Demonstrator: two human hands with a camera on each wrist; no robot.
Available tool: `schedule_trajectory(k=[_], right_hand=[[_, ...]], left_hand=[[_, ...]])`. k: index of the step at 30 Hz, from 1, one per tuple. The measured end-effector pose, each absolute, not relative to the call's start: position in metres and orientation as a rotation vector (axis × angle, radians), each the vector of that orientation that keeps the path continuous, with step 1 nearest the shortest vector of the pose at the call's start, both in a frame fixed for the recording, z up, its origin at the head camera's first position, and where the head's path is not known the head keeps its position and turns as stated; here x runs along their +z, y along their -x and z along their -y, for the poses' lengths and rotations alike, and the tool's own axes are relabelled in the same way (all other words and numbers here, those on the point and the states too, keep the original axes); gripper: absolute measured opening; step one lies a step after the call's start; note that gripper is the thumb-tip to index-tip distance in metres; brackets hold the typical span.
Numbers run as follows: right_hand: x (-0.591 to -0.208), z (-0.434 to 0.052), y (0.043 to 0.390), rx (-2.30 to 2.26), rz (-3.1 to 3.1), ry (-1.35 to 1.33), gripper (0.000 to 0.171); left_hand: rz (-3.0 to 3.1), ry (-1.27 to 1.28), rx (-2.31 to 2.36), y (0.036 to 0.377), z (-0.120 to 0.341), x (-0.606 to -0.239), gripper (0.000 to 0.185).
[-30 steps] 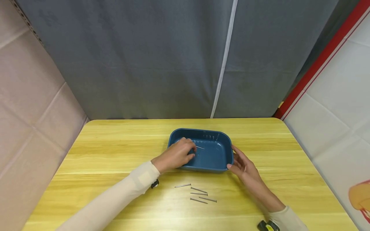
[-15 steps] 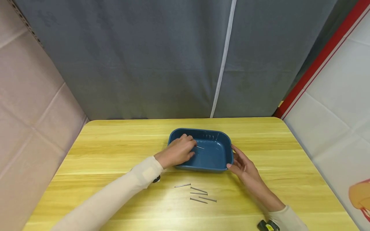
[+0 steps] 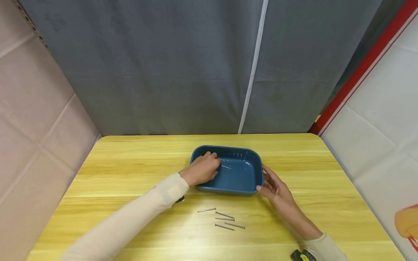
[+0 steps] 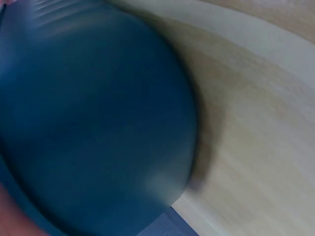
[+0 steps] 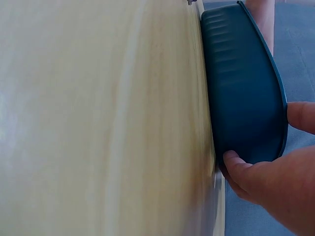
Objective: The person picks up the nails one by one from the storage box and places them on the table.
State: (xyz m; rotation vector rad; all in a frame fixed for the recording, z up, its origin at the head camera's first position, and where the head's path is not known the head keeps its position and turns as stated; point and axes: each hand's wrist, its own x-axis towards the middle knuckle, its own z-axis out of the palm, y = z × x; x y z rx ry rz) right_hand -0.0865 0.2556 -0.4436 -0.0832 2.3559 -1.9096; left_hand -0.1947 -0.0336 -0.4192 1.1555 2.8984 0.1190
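The left hand (image 3: 203, 169) pinches a nail (image 3: 225, 166) inside the blue tray (image 3: 243, 178) at mid-tabletop (image 3: 130, 170); the right hand (image 3: 275, 187), fingers relaxed, touches the tray's right near corner; five nails (image 3: 222, 218) lie nearer.

Both arms wear long, close-fitting sleeves of cream cloth — the left sleeve (image 3: 130, 221) runs up to the wrist, and the right sleeve (image 3: 324, 246) ends the same way. The left hand (image 3: 201, 170) and right hand (image 3: 275, 188) are bare. A small black-and-yellow device (image 3: 302, 255) (strapped on) sits under the right wrist.
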Motion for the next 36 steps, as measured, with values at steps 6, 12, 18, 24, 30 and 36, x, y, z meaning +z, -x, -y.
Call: schedule_trajectory(k=[6, 12, 18, 24, 30, 36], right_hand=[[-0.444, -0.256, 0.087, -1.910, -2.361, 0.088, 0.076], [-0.444, -0.257, 0.086, -1.908, -2.364, 0.081, 0.075], [-0.443, -0.256, 0.086, -1.914, -2.363, 0.082, 0.076], [-0.442, -0.255, 0.086, -1.911, -2.363, 0.090, 0.076], [-0.442, -0.255, 0.085, -1.917, -2.352, 0.090, 0.076], [-0.441, -0.255, 0.083, -1.913, -2.351, 0.084, 0.076]], left_hand=[[-2.935, -1.175, 0.104, 0.197, 0.031, -0.429, 0.016], [-2.980, -1.223, 0.075, 0.198, 0.030, -0.433, 0.013], [-3.008, -1.252, 0.057, 0.196, 0.029, -0.432, 0.012], [-2.998, -1.236, 0.050, 0.194, 0.029, -0.429, 0.011], [-2.992, -1.234, 0.082, 0.187, 0.030, -0.421, 0.013], [-2.948, -1.176, 0.313, 0.178, 0.032, -0.411, 0.011]])
